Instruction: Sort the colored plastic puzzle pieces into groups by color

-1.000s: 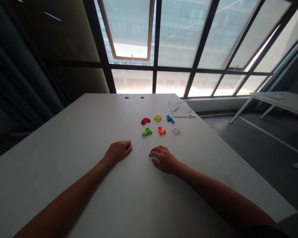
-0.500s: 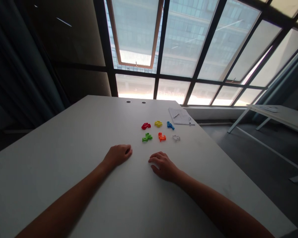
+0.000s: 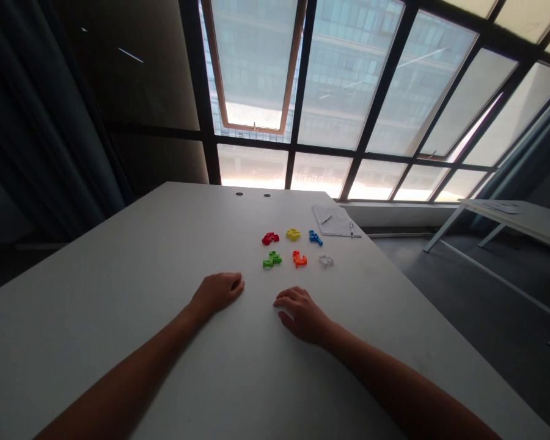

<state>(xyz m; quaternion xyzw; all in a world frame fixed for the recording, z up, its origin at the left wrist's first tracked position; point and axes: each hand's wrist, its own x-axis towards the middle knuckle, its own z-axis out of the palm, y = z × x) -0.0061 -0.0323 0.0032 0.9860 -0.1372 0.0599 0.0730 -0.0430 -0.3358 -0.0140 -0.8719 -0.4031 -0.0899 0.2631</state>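
On the white table [image 3: 201, 226], my left hand [image 3: 219, 291] rests in a loose fist, with a dark hollow by the thumb and no object showing in it. My right hand [image 3: 302, 313] lies palm down to its right, fingers a little bent and the thumb apart, holding nothing. Beyond the hands are small plastic puzzle-like pieces in two rows. The nearer row has a green piece [image 3: 272, 260], an orange piece [image 3: 299, 259] and a whitish piece [image 3: 326, 261]. Behind them lie a red piece [image 3: 270, 238], a yellow piece [image 3: 293, 234] and a blue piece [image 3: 315, 237]. Neither hand touches any piece.
Sheets of paper [image 3: 332, 221] with two pens on them lie near the table's right edge. Two round holes are set into the far end. A second table [image 3: 517, 220] stands at the right. Windows and curtains [image 3: 41, 122] surround the far side.
The whole view has tilted slightly, so everything sits a little lower in the picture. Both hands and all the pieces keep their places on the table.
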